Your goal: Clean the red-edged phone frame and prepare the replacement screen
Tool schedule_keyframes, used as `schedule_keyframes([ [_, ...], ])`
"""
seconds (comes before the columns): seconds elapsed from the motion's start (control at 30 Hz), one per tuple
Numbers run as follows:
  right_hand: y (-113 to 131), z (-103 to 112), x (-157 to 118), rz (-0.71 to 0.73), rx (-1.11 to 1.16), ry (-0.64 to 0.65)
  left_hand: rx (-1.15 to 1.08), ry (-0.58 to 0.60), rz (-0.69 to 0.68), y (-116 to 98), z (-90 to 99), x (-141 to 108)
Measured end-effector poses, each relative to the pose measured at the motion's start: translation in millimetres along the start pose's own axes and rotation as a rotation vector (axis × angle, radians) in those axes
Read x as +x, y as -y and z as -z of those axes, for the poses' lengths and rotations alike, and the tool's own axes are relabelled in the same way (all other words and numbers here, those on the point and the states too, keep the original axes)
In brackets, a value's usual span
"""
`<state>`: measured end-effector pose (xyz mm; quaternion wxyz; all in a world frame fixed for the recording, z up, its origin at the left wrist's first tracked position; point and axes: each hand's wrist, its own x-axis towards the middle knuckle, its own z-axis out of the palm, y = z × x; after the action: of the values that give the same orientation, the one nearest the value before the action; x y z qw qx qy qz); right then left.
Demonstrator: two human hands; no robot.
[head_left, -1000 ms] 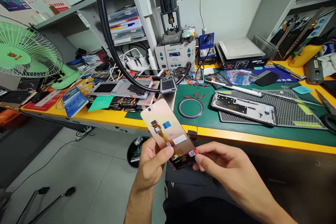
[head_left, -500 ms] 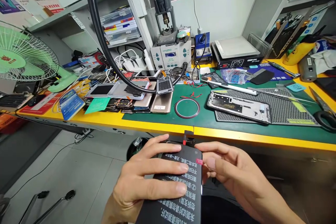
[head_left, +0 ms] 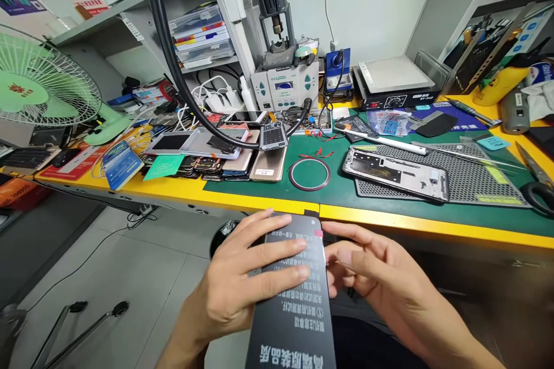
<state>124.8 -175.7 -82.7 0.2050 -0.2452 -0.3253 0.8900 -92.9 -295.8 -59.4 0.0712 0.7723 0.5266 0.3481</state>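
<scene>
A black phone-sized panel [head_left: 289, 311] with white printed characters and a small pink tab at its top right corner is held below the bench edge. My left hand [head_left: 242, 277] grips it from the left, its fingers lying over the printed face and its thumb side hidden beneath. At the panel's upper right edge, my right hand [head_left: 381, 277] has its fingers bent in close, the index finger reaching the corner. Whether those fingertips pinch anything is hidden. On the bench beyond lies a phone frame [head_left: 396, 176], tilted on a grey perforated mat [head_left: 470, 176].
A tape roll [head_left: 310, 187], a white-handled tool [head_left: 389, 143], scissors [head_left: 539, 193] and stacked phones [head_left: 266, 170] lie on the bench. Behind stand a hot air station [head_left: 283, 89] and a heating plate [head_left: 396, 78]. A green fan [head_left: 38, 81] is at left; a black hose [head_left: 168, 57] arches over.
The panel and both hands have moved slightly up, and the panel shows more of its lower printing. The dark strip with a red mark at its top edge no longer sticks out clearly.
</scene>
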Motion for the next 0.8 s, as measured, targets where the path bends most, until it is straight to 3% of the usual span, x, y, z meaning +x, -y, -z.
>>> schedule_keyframes([
  [0.1, -6.7, 3.9, -10.6, 0.131, -0.263, 0.02, 0.093, -0.05, -0.015, 9.1, 0.8, 2.1],
  [0.27, -17.2, 11.3, -23.7, 0.834, -1.15, -0.073, 0.242, -0.129, -0.015, 20.3, 1.8, 6.0],
  [0.37, -18.8, 15.7, -17.6, 1.116, -1.416, -0.008, 0.288, -0.134, -0.02, 21.7, 0.7, 8.0],
  [0.5, -21.3, 17.3, -5.7, 1.296, -1.527, 0.033, 0.317, -0.128, -0.027, 19.7, -1.2, 10.2],
  [0.7, -26.1, 13.1, 2.6, 1.498, -1.487, 0.045, 0.381, -0.187, -0.108, 19.1, -2.6, 13.4],
  [0.8, -22.1, 14.4, 2.5, 1.494, -1.504, 0.098, 0.385, -0.191, -0.12, 20.3, -3.7, 13.4],
])
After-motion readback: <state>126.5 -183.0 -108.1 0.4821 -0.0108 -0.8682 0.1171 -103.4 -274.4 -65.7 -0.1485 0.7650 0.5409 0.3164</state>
